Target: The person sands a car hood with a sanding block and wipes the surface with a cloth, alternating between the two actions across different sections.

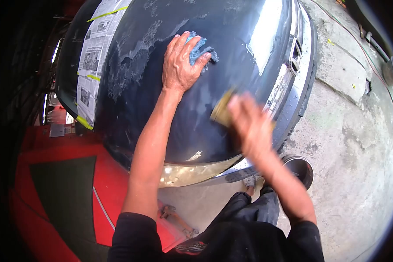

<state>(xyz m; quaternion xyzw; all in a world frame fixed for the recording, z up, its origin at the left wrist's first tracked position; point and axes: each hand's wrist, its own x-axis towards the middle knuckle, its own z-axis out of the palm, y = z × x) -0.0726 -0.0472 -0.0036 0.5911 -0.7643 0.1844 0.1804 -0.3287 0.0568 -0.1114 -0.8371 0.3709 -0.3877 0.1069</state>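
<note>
A dark car hood [183, 126], wet and dull in patches, fills the middle of the view. My left hand [180, 61] presses a crumpled blue cloth [198, 50] onto it, fingers bent over the cloth, which shows between thumb and fingers. Lower and to the right, my right hand [251, 122] grips a yellowish sanding pad [222, 108] against the hood near its front edge. That hand and the pad are smeared by motion, and part of the pad is hidden under the fingers.
Newspaper [91, 59] held by yellow-green tape covers a strip at the left. The grille with its emblem [295, 56] borders the hood's right side, above a headlight [196, 173]. A bucket [299, 168] stands by my legs; a red panel [65, 153] lies left.
</note>
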